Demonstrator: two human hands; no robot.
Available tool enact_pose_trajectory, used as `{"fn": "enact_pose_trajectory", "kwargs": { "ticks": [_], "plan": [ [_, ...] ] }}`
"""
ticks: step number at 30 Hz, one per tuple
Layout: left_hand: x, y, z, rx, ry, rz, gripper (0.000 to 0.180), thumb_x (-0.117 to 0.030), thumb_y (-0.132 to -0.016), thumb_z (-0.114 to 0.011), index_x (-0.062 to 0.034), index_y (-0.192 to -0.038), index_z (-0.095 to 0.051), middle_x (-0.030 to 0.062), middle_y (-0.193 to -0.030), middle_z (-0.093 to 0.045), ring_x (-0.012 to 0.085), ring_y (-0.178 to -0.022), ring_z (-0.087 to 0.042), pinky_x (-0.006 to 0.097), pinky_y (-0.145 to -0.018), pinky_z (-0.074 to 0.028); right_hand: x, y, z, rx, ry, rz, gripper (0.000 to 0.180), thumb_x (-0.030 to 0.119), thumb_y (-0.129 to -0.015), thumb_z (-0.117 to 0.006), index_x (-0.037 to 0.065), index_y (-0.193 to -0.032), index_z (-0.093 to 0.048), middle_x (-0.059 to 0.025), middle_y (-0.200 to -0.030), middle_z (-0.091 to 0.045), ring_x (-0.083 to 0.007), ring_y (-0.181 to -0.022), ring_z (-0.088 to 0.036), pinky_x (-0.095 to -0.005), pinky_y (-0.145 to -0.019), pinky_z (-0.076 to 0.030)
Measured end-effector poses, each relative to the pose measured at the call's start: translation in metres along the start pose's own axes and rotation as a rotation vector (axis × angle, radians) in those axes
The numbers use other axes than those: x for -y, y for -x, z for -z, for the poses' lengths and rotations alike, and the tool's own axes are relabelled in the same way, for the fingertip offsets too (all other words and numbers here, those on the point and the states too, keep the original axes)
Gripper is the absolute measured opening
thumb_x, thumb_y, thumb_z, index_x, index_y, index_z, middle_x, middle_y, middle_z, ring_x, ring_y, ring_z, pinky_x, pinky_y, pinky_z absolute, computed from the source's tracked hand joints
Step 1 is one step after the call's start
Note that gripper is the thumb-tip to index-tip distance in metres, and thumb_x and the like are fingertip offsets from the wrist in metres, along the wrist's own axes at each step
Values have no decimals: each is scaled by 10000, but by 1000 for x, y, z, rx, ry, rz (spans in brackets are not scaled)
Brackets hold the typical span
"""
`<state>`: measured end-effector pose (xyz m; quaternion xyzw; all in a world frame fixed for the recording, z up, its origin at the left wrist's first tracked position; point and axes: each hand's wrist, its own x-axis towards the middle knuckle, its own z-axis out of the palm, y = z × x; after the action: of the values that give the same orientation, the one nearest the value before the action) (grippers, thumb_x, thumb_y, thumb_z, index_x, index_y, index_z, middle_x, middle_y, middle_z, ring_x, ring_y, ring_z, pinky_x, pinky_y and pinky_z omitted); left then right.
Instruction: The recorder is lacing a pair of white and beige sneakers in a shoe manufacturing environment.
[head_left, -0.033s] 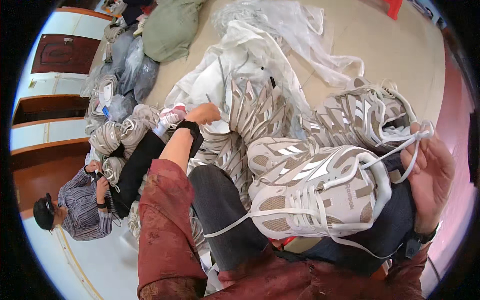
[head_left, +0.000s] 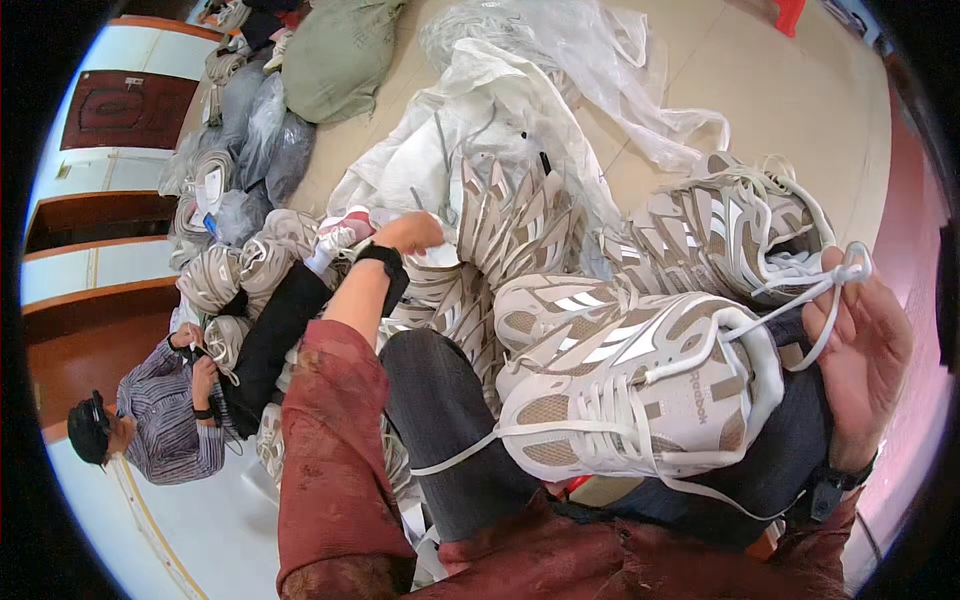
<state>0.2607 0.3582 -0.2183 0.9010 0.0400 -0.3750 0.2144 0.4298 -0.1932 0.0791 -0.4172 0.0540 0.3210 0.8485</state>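
On my lap lies a beige and white sneaker upper (head_left: 590, 410) with pale laces, no sole showing. My right hand (head_left: 865, 340), at its right, pinches a looped white shoelace (head_left: 800, 300) between thumb and fingers; the lace runs to the upper's opening. Another lace end stretches left over my thigh. My left hand (head_left: 408, 235) reaches to the nested stack of beige uppers (head_left: 440, 295) beyond my knee; its fingertips are hidden, so any hold cannot be made out. A similar upper (head_left: 535, 300) lies just behind the one on my lap.
More nested uppers (head_left: 520, 225) stand ahead, with another row (head_left: 720, 225) at the right. White sheeting (head_left: 510, 90) and clear plastic (head_left: 610, 70) lie on the floor. At left, a seated person (head_left: 170, 410) handles an upper near grey plastic bags (head_left: 265, 130) and a green sack (head_left: 345, 60).
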Motion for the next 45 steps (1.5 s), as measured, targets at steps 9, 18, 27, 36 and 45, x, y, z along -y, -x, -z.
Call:
{"fn": "enact_pose_trajectory", "kwargs": {
  "ticks": [9,18,27,36,45],
  "plan": [
    [-54,-72,-48,215,-168,99,206,-212,-672,-667,-7,-656,-677,160,-626,-640,251,-567,-624,385,-540,-483,-4,-6,-14,-68,114,-2,155,72,-867,-591,45,-921,-448,-14,-794,-436,-85,-570,-382,-230,-530,-343],
    [-36,-71,-96,-6,203,54,369,-349,-781,-656,-63,-1010,-693,173,-1012,-699,350,-954,-653,413,-828,-513,-9,-5,-19,-14,81,-15,113,59,-853,-602,40,-855,-491,-12,-764,-453,-73,-524,-386,-241,-485,-334],
    [-65,-1,-78,-517,-54,-311,151,-215,-847,-550,-186,-953,-654,144,-764,-623,341,-701,-627,438,-577,-484,-7,-4,-2,50,61,-37,202,39,-889,-581,7,-1080,-527,-1,-844,-490,-59,-608,-388,-213,-534,-355],
    [-134,77,-27,-661,547,40,146,-174,-774,-717,-28,-767,-714,-27,-628,-580,58,-540,-477,260,-455,-351,2,-18,23,192,128,-106,219,75,-892,-621,12,-1087,-546,10,-897,-515,-66,-725,-422,-213,-661,-379],
    [-178,165,3,-842,534,211,90,-187,-675,-644,-100,-673,-620,98,-667,-615,306,-639,-631,400,-550,-473,14,-51,41,232,141,-156,211,54,-918,-601,-34,-1105,-557,-71,-1005,-591,-145,-869,-536,-273,-774,-448]
  ]
}}
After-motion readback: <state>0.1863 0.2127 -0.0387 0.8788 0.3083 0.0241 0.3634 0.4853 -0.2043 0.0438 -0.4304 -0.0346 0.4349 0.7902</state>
